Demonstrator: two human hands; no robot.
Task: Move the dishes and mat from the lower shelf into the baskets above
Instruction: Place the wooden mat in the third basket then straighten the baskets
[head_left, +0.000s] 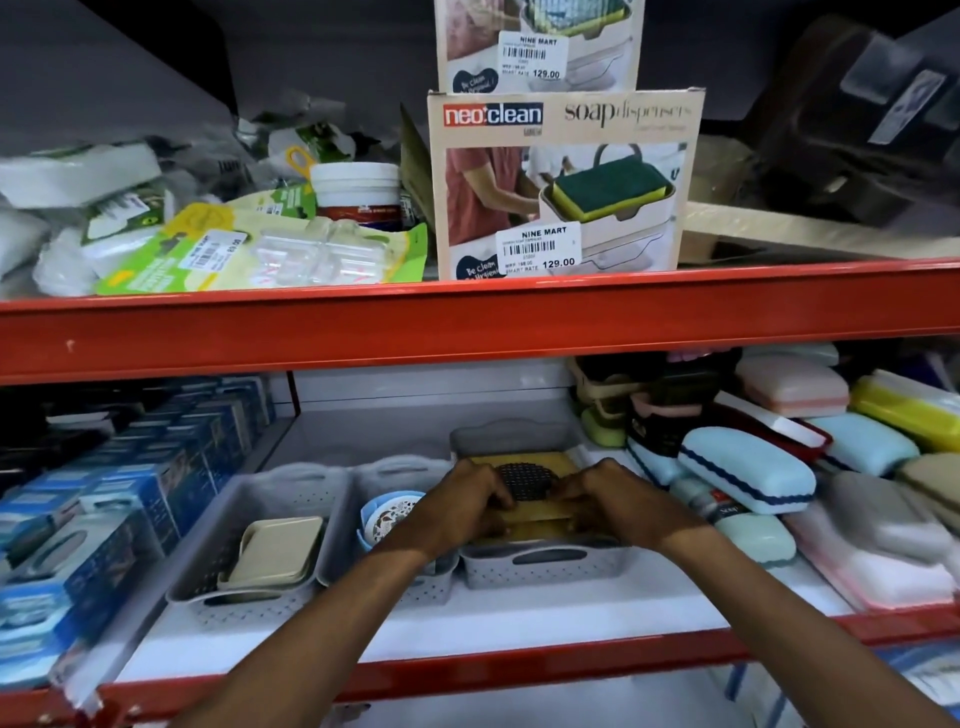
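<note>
Red metal shelves (467, 327) hold shop goods. On the white shelf board three grey baskets stand side by side. Both hands are over the right basket (545, 566): left hand (457, 506) and right hand (618, 501) press curled fingers on a yellow mat (535, 514) with a dark round mesh piece (524, 480). Left of this basket, the middle basket (415, 587) holds a blue round dish (387, 514), the left basket (249, 545) holds cream dishes (275, 553).

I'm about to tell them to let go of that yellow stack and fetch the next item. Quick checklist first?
1. Yellow dishes inside the right basket: ok.
2. Dark mesh mat lying on top of the dishes: ok.
3. Left hand and right hand released: not ok, both rest on the stack.
4. Stack sitting flat: cannot tell, hands cover it.
5. Left basket holding the beige dishes: ok.
6. Lower shelf emptied: cannot tell, out of view.
</note>
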